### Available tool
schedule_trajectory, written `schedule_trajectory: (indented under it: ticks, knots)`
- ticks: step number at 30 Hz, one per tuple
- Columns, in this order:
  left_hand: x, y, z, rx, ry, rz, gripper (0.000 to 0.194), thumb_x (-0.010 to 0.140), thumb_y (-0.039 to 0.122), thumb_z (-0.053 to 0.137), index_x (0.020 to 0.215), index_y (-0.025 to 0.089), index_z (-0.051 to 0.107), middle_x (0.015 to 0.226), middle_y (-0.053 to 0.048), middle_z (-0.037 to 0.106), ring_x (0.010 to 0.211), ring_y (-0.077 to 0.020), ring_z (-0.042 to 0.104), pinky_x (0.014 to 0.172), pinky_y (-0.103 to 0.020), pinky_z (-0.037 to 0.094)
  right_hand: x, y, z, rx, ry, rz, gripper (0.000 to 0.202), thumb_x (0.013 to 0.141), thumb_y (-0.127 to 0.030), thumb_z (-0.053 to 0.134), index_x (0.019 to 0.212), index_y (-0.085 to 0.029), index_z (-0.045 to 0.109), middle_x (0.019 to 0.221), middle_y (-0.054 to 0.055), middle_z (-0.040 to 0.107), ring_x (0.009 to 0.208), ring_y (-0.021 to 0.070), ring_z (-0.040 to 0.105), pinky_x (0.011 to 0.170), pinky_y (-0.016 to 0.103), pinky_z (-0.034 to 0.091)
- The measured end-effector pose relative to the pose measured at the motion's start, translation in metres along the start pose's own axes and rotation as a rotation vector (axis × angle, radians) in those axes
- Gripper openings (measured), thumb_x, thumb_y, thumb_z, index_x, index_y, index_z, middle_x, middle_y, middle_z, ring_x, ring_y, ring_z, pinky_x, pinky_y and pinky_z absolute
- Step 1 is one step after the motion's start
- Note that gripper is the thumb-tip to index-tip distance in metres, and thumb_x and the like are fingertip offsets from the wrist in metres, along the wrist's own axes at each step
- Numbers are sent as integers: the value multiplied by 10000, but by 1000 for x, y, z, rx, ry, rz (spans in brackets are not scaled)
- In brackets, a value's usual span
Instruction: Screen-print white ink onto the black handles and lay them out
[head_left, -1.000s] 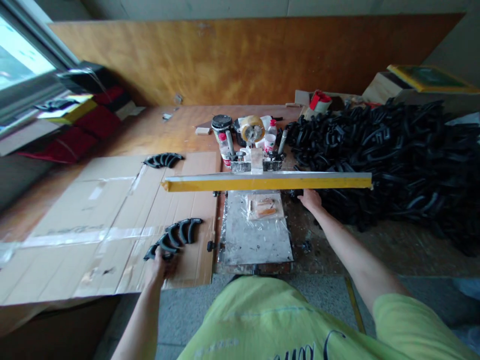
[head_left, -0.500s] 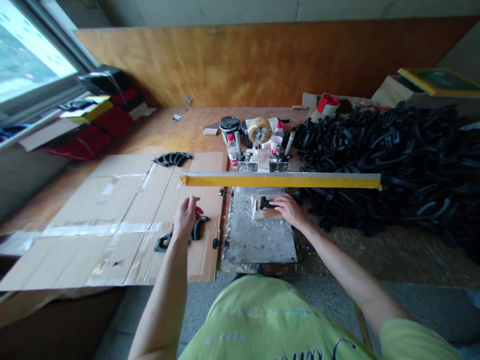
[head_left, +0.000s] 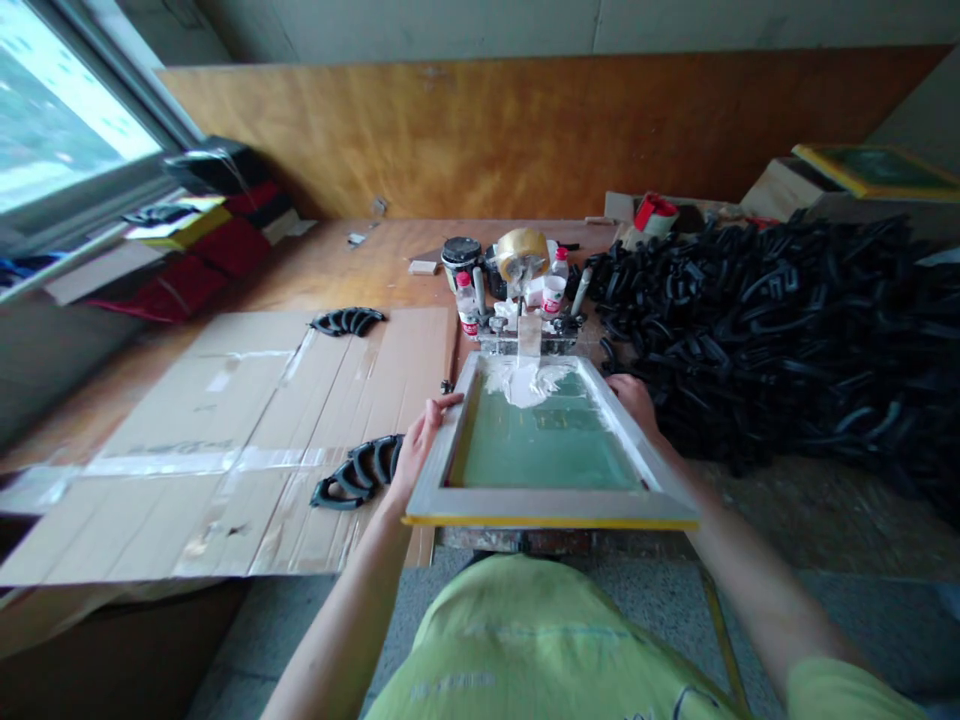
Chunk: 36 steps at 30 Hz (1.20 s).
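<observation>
A silk-screen printing frame (head_left: 551,508) lies lowered over the work plate, with a green mesh (head_left: 540,455) and white ink (head_left: 529,383) smeared across its far end. Yellow tape lines its near edge. At the frame's left side my left hand (head_left: 421,440) has its fingers closed on the rail. My right hand (head_left: 636,402) grips the opposite rail, its fingers partly hidden behind it. The metal plate and the small black part on it are covered by the frame. Close to my left wrist, a row of curved black plastic parts (head_left: 360,472) rests on the cardboard (head_left: 255,420).
A second row of black parts (head_left: 349,321) lies farther back on the cardboard. Behind the frame stand the hinge clamp (head_left: 499,340), a tape roll (head_left: 523,252), red-capped bottles (head_left: 466,300) and a tub (head_left: 459,262). To the right rises a large heap of black parts (head_left: 780,330).
The frame has swung down from its raised position and now covers the plate. My right hand has let go of the black part; both hands have moved onto the frame's sides.
</observation>
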<state>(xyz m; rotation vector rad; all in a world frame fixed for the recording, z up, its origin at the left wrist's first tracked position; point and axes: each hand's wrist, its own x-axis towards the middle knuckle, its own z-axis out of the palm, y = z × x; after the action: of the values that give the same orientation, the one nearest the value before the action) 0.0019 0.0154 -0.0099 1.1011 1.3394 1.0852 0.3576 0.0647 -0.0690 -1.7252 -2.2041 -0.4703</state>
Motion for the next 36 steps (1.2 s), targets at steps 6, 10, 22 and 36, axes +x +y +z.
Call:
schedule_trajectory:
  ticks: [6, 10, 22, 36]
  knots:
    - [-10, -81, 2, 48, -41, -133, 762, 780, 579, 625, 1421, 201, 458, 834, -28, 680, 740, -175, 621, 659, -250, 479, 78, -39, -8, 288, 13, -11, 538, 793, -221, 686, 1310, -173, 545, 1316, 134, 522, 1210, 286, 483, 1018, 417, 420]
    - [-3, -109, 7, 54, 17, -126, 698, 757, 503, 668, 1371, 208, 514, 788, -16, 669, 720, -175, 622, 672, -266, 490, 98, -85, 2, 269, -243, -150, 215, 838, -163, 594, 1047, -139, 636, 1046, 126, 634, 1011, 254, 542, 869, 348, 449]
    - [-5, -102, 9, -25, 42, -188, 667, 718, 483, 708, 1305, 200, 563, 770, -14, 675, 720, -182, 639, 663, -272, 497, 42, -87, -19, 467, -370, -519, 83, 811, -111, 559, 808, -171, 617, 818, 57, 635, 829, 196, 550, 750, 289, 407]
    - [-13, -54, 0, -3, -91, -213, 793, 754, 591, 648, 1409, 188, 455, 827, -30, 693, 683, -160, 628, 564, -220, 457, 113, -76, -10, 452, -272, -70, 552, 777, -292, 725, 1299, -243, 552, 1079, 62, 687, 928, 228, 630, 795, 309, 461]
